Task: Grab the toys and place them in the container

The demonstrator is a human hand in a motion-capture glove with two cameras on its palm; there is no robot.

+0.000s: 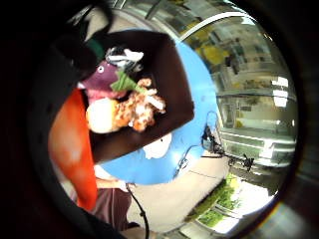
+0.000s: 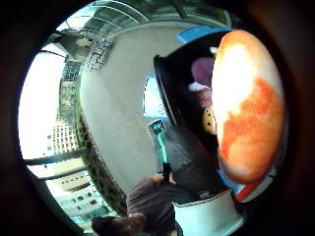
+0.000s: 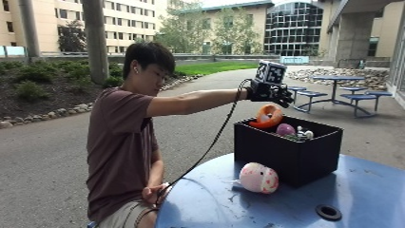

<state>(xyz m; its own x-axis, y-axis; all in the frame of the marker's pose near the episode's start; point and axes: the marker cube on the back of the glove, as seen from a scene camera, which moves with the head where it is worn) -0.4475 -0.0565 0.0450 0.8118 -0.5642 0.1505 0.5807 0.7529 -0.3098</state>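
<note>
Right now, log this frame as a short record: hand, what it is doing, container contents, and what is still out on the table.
hand: gloved right hand, open, held above the black container
orange-and-white toy: just below the hand, over the container's near edge; contact cannot be told
contents: purple toy, spotted toy, others
still out: pink spotted toy on the blue table, against the container's front wall

- No words, brands, numbers or signs can be read in any view.
- The black container (image 3: 288, 149) and the toys seem to bear no lettering, though detail is poor.
</note>
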